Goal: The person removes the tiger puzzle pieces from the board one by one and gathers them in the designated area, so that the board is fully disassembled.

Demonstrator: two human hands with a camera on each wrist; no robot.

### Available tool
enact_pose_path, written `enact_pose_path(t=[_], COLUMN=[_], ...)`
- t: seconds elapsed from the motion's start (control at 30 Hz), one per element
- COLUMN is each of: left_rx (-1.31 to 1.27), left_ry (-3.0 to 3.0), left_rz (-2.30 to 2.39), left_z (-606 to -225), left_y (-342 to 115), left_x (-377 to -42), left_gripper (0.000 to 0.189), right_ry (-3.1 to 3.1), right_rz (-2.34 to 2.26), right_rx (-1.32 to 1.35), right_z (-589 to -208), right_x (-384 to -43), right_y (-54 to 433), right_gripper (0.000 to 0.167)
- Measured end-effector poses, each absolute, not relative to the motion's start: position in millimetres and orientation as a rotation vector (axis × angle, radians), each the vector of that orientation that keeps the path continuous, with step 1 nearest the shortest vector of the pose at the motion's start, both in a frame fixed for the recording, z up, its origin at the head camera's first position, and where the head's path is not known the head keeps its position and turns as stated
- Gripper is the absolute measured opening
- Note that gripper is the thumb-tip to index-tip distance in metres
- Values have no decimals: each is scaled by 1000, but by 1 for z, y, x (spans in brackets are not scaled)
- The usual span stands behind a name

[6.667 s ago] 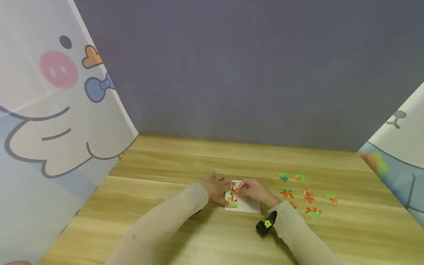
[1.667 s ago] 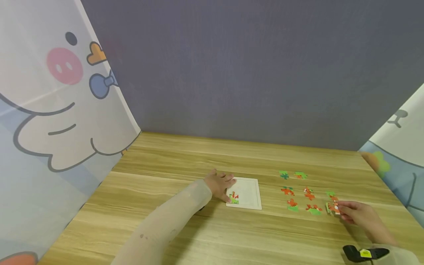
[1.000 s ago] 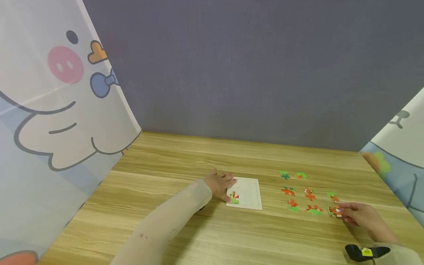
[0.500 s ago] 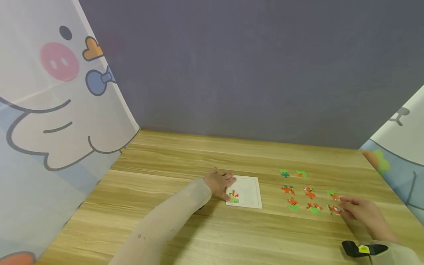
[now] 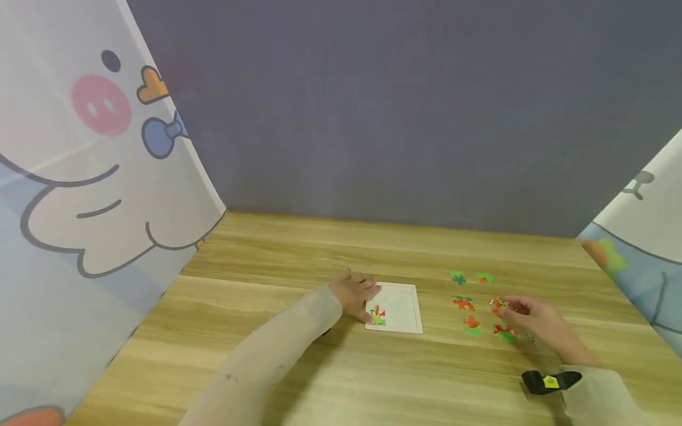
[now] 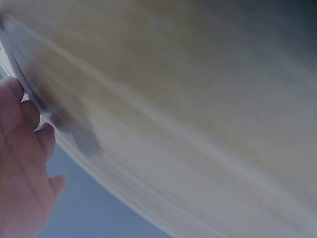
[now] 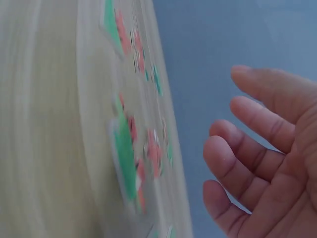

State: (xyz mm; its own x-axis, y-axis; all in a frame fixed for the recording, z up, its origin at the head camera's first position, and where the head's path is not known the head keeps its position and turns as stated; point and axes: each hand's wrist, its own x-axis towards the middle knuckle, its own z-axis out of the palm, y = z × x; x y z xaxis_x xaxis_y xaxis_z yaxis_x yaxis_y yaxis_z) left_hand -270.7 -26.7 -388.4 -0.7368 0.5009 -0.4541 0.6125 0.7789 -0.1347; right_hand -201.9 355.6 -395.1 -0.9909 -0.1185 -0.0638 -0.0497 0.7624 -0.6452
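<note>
My left hand [image 5: 354, 296] rests with spread fingers on the left edge of a white puzzle tray [image 5: 403, 307]. One green-and-red jigsaw piece [image 5: 379, 317] lies in the tray's near left corner, beside my thumb. Over the loose pieces at the right is my right hand [image 5: 540, 325], its fingertips right at an orange jigsaw piece [image 5: 496, 305] in the middle of the group. In the right wrist view the fingers of that hand [image 7: 272, 153] are loosely bent, apart from the thumb, with nothing between them. The left wrist view shows the left hand [image 6: 22, 168] at the tray's edge.
Several other jigsaw pieces lie around: a green-and-teal piece [image 5: 457, 277], a green piece [image 5: 485, 277], an orange piece [image 5: 463, 303], an orange-and-green piece [image 5: 472, 325] and another [image 5: 506, 332]. The right hand covers most of those farthest right. A grey panel [image 5: 373, 118] stands behind the wooden table [image 5: 298, 248].
Earlier my right hand pinched an orange jigsaw piece at the tray, then laid it at the far right and let go. Now it has moved left over the group. My left hand has stayed.
</note>
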Motion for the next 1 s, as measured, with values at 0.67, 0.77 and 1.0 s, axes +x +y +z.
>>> enact_pose_path(t=[0.67, 0.77, 1.0], left_rx=[819, 826, 839], left_ry=[2556, 2552, 2564], left_rz=[-370, -374, -390], left_z=[-377, -376, -376], left_y=[-26, -24, -23], left_x=[-268, -267, -264], left_gripper=[90, 90, 90], right_ry=[2799, 2767, 2799], right_rz=[-882, -904, -897], right_rx=[-668, -723, -810], right_z=[-385, -387, -383], right_x=[-238, -240, -245], right_y=[270, 258, 231], right_gripper=[38, 34, 29])
